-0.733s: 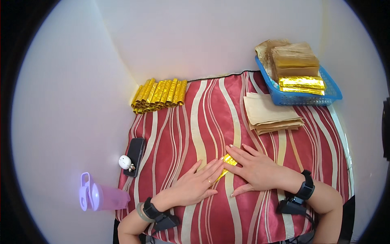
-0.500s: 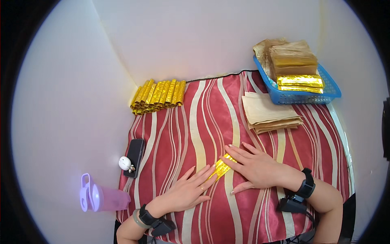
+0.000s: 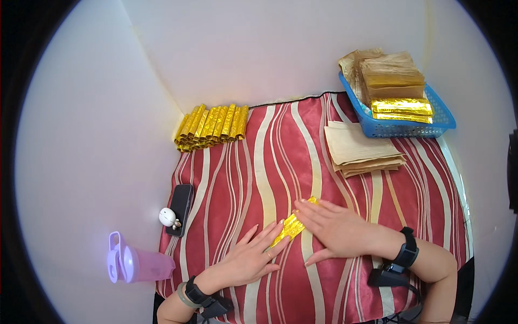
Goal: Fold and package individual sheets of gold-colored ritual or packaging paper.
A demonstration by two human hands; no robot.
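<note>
A narrow, flat strip of shiny gold foil paper [image 3: 291, 227] lies slantwise on the cloth between my hands. My left hand [image 3: 249, 258] rests its outstretched fingertips on the strip's lower left end. Across its upper right part lies my right hand [image 3: 339, 233], palm down, fingers straight and close together, thumb out to the side. The foil's far corner shows past the right fingers; what is under the palm is hidden. Both hands are open and press on the strip without gripping it.
Gold paper rolls [image 3: 213, 128] are piled at the back left. A stack of tan paper sheets [image 3: 361, 148] lies right of centre, before a blue basket [image 3: 396, 128] of folded paper. Left are a phone [image 3: 183, 208], a white rounded case [image 3: 167, 217] and a purple bottle [image 3: 143, 264].
My right hand has shifted slightly, its fingers drawn closer together, and the foil's far corner now shows above them. My left hand stays at the lower end.
</note>
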